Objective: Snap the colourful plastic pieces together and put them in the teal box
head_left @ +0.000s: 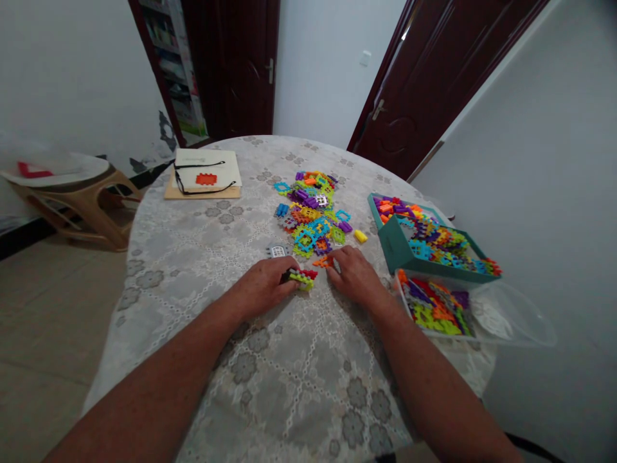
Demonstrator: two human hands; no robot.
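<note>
My left hand [267, 283] is closed around a small stack of interlocking plastic building pieces [303, 278], with lime green and red edges poking out past the fingers. Close by on the right, my right hand [354, 273] has its fingers curled onto an orange interlocking piece [322, 262] at the near edge of the pile; a bit of grey shows by the fingers. Just beyond both hands spreads a loose pile of mixed-colour pieces [313, 222]. A grey piece with a white window [278, 251] lies beyond my left hand, and a yellow piece [360, 236] rests beyond my right.
On the right stand a teal box [393, 244] of sorted pieces and a clear plastic container [523, 315] with more. A notebook [231, 168] with a black strap [180, 183] and an orange piece [206, 179] lies far left. A patterned cloth [299, 386] covers the table.
</note>
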